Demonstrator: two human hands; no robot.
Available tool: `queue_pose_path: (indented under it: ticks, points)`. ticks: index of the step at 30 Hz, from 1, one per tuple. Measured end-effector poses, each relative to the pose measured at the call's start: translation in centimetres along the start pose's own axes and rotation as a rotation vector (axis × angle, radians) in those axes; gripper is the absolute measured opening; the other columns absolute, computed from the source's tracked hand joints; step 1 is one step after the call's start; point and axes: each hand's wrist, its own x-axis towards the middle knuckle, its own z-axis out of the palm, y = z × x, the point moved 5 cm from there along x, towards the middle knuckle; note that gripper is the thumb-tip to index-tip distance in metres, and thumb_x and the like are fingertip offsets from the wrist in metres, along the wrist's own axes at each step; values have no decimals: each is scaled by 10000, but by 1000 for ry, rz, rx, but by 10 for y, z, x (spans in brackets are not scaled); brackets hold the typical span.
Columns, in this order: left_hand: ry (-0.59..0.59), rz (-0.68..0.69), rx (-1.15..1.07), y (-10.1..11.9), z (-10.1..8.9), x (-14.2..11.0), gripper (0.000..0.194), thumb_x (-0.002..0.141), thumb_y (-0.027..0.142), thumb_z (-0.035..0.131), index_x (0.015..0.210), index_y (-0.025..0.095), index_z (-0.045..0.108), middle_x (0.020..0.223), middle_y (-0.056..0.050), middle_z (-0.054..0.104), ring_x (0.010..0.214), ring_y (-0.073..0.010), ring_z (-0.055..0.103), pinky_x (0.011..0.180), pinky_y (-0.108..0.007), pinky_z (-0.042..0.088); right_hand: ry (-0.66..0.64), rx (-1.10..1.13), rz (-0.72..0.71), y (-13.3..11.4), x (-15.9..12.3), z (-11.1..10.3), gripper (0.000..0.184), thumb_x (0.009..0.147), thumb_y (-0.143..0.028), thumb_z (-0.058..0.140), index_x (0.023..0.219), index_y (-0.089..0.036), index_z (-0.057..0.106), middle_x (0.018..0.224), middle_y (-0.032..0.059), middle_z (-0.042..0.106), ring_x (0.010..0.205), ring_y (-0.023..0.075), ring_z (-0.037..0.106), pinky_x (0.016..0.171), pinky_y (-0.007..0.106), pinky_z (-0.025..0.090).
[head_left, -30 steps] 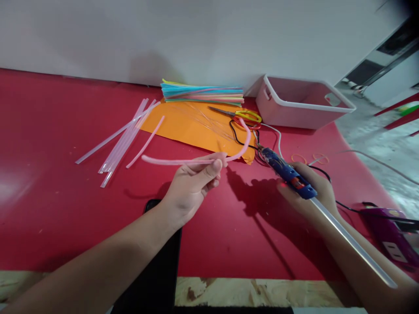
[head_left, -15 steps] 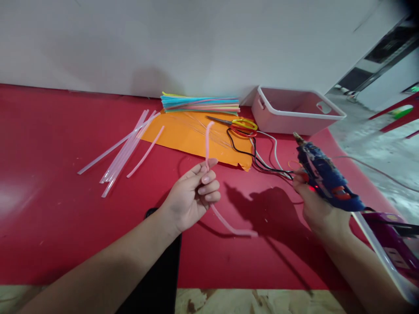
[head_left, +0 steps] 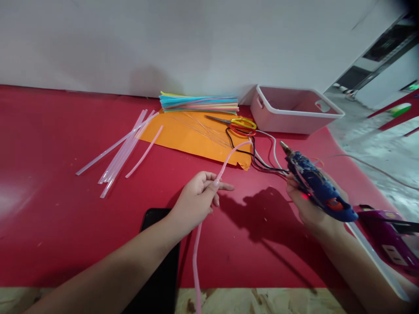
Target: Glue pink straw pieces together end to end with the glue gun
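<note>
Between thumb and fingers, my left hand (head_left: 199,198) pinches a bent pink pipe cleaner (head_left: 226,162) near its middle. One end curves up over the orange sheet; the other hangs down past the table's front edge. My right hand (head_left: 310,205) is wrapped round a blue hot glue gun (head_left: 319,185), whose nozzle tilts up and left. A red light glows on the gun, and a clear glue stick (head_left: 373,257) sticks out of its back. The gun's nozzle is apart from the pink piece.
Pale pink sticks (head_left: 126,150) and a short pink piece (head_left: 144,152) lie left. Behind are a multicoloured bundle (head_left: 199,104), an orange sheet (head_left: 183,135), scissors (head_left: 240,125), cords (head_left: 262,163) and a pink bin (head_left: 284,120). A black flat object (head_left: 157,266) and purple power strip (head_left: 386,240) are nearer.
My left hand has turned over, swinging the pink pipe cleaner's upper end right and its lower end down toward me. The glue gun has shifted slightly left and its nozzle is lower.
</note>
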Motion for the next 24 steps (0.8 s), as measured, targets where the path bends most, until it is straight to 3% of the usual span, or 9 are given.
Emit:
queue_pose_path:
  ticks: [5,7,11,14,18,24]
  points:
    - [-7,-68,-18,0,3,-1,144,996,236,530,880,210,448,1000,-97,794,542,-73,556,432,-191,362,-42,8,-106,-22,-4,3,71,780,-283,695,821,-262,641,668,-12,675,559,184,630,556,320,518]
    - [-20,-74,-19,1,4,-1,142,994,253,536,891,219,444,960,-88,789,572,-95,595,435,-198,391,-117,25,-205,-29,-4,7,73,783,-258,685,833,-273,634,679,-22,665,567,170,624,541,297,498]
    - [-57,-21,17,1,5,-2,122,1008,262,480,898,220,447,731,-4,714,476,-71,469,438,-189,338,-271,124,-449,-36,-3,13,223,770,-221,688,978,-277,629,772,-10,669,638,175,653,585,298,526]
    - [-50,56,58,-1,3,-4,128,1004,285,479,895,220,470,604,63,573,444,-62,362,456,-195,277,-344,152,-479,-37,0,16,222,765,-203,688,966,-267,617,765,-9,649,636,170,634,601,301,528]
    - [-25,165,142,-3,0,-8,158,997,372,531,937,226,520,598,77,459,482,-82,339,480,-226,256,-379,148,-552,-47,2,17,196,752,-171,678,915,-257,612,739,-16,662,611,159,620,577,288,505]
    - [-80,238,199,1,5,-14,249,1012,469,522,925,236,511,597,76,440,514,-98,391,513,-246,316,-409,195,-621,-46,-1,19,233,758,-203,667,977,-263,614,751,9,654,636,183,606,618,336,507]
